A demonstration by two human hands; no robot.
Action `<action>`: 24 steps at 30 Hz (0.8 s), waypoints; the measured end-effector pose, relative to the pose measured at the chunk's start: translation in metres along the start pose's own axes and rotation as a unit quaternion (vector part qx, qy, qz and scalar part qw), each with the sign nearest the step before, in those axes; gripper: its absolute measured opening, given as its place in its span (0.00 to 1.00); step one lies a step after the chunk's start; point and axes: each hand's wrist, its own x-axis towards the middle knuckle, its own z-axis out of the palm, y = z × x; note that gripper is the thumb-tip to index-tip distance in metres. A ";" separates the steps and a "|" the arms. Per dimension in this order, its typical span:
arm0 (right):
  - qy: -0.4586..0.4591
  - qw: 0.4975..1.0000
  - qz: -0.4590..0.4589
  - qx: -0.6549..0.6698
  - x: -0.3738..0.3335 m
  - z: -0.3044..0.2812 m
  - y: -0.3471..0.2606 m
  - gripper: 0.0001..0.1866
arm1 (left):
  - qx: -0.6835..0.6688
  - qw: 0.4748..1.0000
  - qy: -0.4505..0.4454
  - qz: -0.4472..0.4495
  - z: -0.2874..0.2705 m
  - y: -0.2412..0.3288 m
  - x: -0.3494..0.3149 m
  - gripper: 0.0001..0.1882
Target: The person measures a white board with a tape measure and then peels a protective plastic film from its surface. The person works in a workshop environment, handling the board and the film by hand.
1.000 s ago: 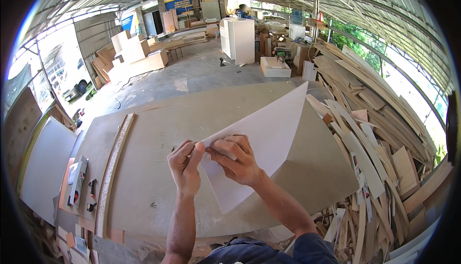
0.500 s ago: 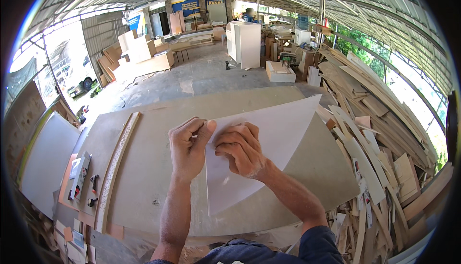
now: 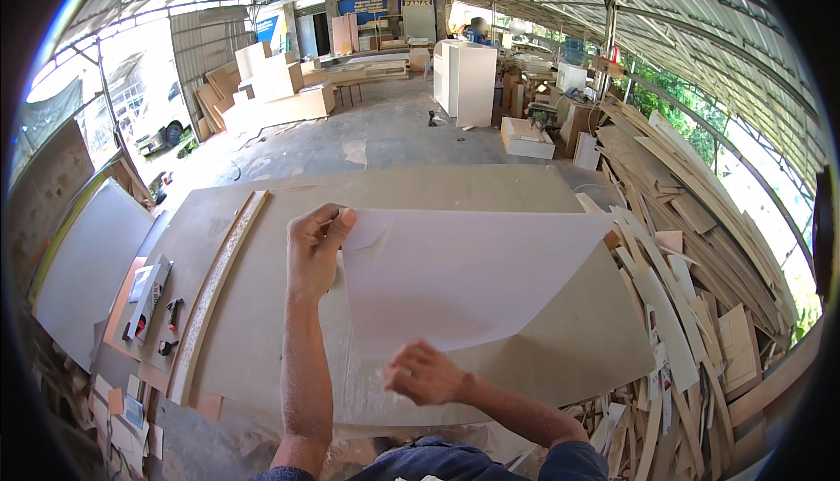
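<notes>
Head view: left hand (image 3: 315, 236) grasping a white sheet (image 3: 464, 271) by its upper-left corner, mid-frame.
Right hand (image 3: 426, 373), blurred, its grip released with fingers loosely curled, hovers at lower centre near the sheet's bottom edge; whether they touch, I cannot tell. The sheet blocks part of the brownish counter (image 3: 249, 332). At left on it lie a long pale strip (image 3: 219, 293), a narrow box (image 3: 150, 296) and small dark tools (image 3: 173, 315). Wood offcuts (image 3: 700, 280) crowd the right side; a white cabinet (image 3: 474, 87) stands at upper centre.
</notes>
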 end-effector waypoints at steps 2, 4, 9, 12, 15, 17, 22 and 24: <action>0.087 0.992 0.024 -0.085 0.015 -0.016 0.015 0.12 | -0.046 0.998 -0.025 -0.015 0.002 0.002 -0.002 0.17; 0.150 0.974 0.016 -0.170 0.051 -0.036 0.028 0.17 | -0.026 0.999 -0.012 -0.017 -0.007 0.003 -0.009 0.17; 0.193 0.950 -0.051 -0.239 0.125 -0.055 0.054 0.13 | -0.015 1.000 -0.020 -0.019 -0.015 0.007 -0.020 0.17; 0.196 0.947 -0.108 -0.230 0.131 -0.049 0.070 0.07 | -0.013 1.000 -0.022 -0.014 -0.009 0.015 -0.021 0.17; 0.190 0.949 -0.136 -0.211 0.131 -0.035 0.071 0.05 | -0.018 1.000 -0.009 -0.012 -0.018 0.004 -0.028 0.18; 0.182 0.955 -0.138 -0.187 0.133 -0.027 0.068 0.06 | -0.001 1.000 0.004 -0.015 -0.026 -0.003 -0.035 0.18; 0.134 0.971 -0.145 -0.132 0.131 -0.016 0.062 0.08 | 0.029 0.999 0.041 0.008 -0.037 -0.015 -0.048 0.16; 0.121 0.977 -0.131 -0.121 0.130 -0.009 0.056 0.09 | 0.033 0.998 0.049 0.013 -0.041 -0.018 -0.052 0.16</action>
